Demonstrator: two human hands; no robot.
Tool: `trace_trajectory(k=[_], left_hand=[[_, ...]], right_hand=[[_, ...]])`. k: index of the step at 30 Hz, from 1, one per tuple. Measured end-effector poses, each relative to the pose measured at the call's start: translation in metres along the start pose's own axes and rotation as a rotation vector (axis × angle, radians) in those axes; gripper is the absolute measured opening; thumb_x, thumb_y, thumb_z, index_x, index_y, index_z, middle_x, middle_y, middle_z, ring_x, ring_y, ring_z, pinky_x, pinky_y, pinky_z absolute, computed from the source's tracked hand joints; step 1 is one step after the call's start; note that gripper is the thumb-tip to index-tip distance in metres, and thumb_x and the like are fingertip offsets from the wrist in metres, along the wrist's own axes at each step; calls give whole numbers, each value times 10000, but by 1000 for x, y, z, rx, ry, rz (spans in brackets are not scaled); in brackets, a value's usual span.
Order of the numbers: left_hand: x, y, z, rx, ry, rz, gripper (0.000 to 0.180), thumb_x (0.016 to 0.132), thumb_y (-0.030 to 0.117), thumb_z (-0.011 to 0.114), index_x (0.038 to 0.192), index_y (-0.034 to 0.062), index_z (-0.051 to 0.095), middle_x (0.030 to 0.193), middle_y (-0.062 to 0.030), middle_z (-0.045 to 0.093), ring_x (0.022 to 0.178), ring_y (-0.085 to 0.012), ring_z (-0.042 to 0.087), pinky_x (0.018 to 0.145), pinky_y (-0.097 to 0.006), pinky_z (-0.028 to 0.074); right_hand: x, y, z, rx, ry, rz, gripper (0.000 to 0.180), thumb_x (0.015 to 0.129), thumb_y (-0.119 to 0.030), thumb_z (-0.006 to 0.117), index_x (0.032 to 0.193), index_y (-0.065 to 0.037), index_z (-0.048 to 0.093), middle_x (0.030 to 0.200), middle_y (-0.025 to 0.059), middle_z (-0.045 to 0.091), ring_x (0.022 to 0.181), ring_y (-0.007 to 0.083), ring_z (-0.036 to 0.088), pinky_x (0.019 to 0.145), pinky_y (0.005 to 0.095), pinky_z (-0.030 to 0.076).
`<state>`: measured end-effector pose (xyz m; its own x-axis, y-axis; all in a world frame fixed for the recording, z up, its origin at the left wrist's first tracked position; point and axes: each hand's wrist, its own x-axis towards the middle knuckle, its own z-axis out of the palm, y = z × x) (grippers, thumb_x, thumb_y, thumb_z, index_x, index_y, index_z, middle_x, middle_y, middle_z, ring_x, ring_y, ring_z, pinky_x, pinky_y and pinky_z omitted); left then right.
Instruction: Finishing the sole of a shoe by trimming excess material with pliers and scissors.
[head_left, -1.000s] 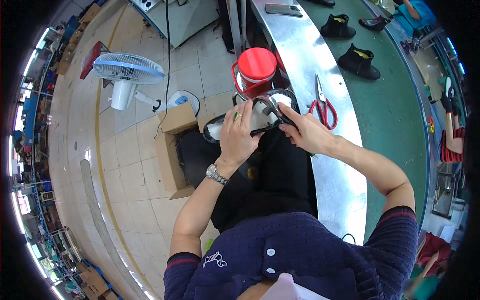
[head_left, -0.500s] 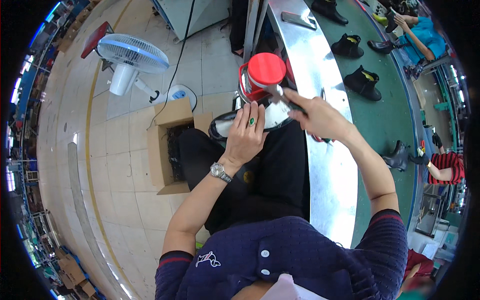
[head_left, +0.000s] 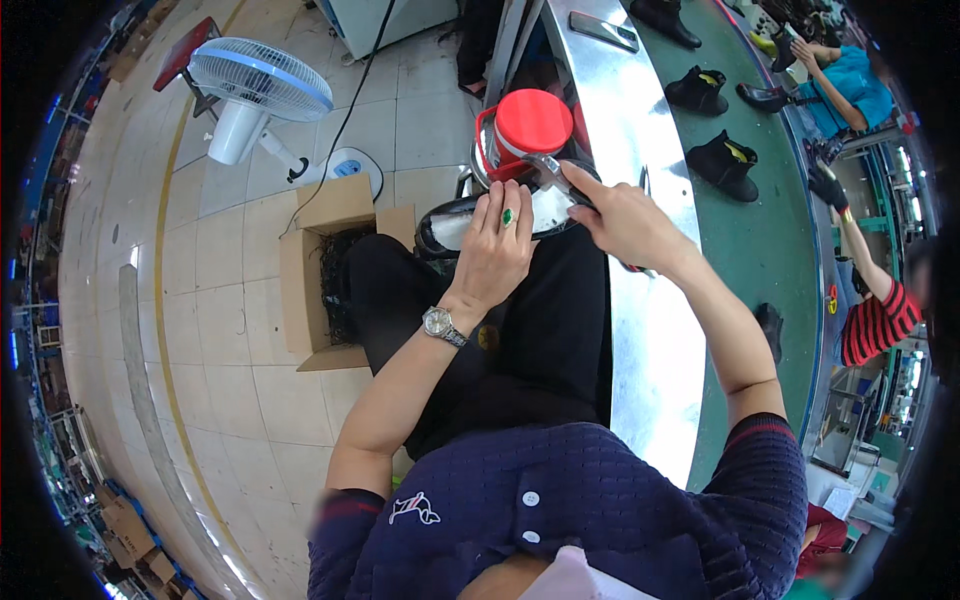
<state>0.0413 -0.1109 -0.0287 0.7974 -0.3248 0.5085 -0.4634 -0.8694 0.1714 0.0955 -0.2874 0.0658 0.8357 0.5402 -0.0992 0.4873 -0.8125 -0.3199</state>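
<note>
Green belt [head_left: 770,240]: three boots (black); hands on one shoe [head_left: 455,222].

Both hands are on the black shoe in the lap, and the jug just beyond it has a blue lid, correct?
Not quite: the jug's lid is red, as the head view shows. The left hand and right hand are indeed on the black shoe in the lap.
</note>
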Motion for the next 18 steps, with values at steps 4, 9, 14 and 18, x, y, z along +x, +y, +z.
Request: trace_trajectory(k=[4, 9, 14, 18], left_hand=[[-1, 4, 0, -15, 82, -25, 623, 715, 168, 749, 1226, -99, 513, 1145, -225, 550, 1192, -370, 493, 1005, -428, 409], [-5, 0, 4, 44, 80, -9, 548, 726, 160, 737, 1173, -97, 552, 1126, -221, 553, 1205, -381, 482, 1018, -440, 400], [-3, 4, 8, 6, 104, -14, 516, 725, 145, 734, 1149, -95, 564, 1124, -211, 554, 1206, -385, 479, 1019, -443, 402], [-5, 4, 8, -66, 166, -55, 342, 811, 86, 596, 1093, -104, 557, 1103, -224, 546, 1145, -417, 512, 1003, -463, 412]], right_hand=[[-2, -12, -4, 66, 9, 59, 486, 917, -155, 548, 1376, -95, 400, 705, 263, 627, 683, 448, 633, 642, 523, 492], [2, -23, -15, -34, -70, -11, 504, 916, -145, 543, 1388, -103, 372, 660, 247, 623, 640, 436, 633, 619, 529, 495], [-1, -28, 4, -12, 42, 71, 486, 917, -145, 541, 1378, -92, 393, 665, 232, 633, 626, 424, 638, 604, 521, 500], [-2, -35, -1, -44, 18, -1, 559, 903, -125, 571, 1415, -82, 350, 619, 237, 601, 586, 413, 621, 556, 488, 473]])
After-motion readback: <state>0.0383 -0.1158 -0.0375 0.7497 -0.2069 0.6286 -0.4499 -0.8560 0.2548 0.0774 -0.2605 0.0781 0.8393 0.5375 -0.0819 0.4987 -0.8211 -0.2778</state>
